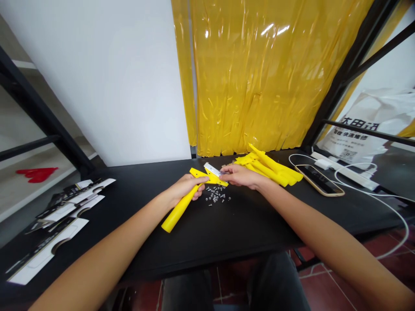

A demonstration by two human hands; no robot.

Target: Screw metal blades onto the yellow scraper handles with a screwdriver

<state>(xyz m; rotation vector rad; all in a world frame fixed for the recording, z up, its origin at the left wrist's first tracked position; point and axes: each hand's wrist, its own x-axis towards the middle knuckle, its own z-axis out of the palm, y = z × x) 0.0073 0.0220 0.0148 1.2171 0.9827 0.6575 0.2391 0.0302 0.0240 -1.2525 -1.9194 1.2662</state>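
My left hand [183,188] is closed around a yellow plastic handle [179,211] with a wide, flat, forked head that has small holes in it. The handle's round end points down toward me and to the left. In my right hand [244,176], a flat silver metal strip [212,169] is pinched between the fingers against the head's right side. Whether the strip is fastened there, I cannot tell. Small screws and nuts [215,196] lie scattered on the black table [240,229] just below the head. Behind my right hand is a pile of similar yellow handles [275,170].
Black-and-white card sleeves [53,244] are heaped at the left. On the right are a phone [319,179], a white power strip [346,170], looping white cables and a white plastic bag [359,125]. A yellow plastic curtain [259,86] and a white panel [129,77] stand behind the table.
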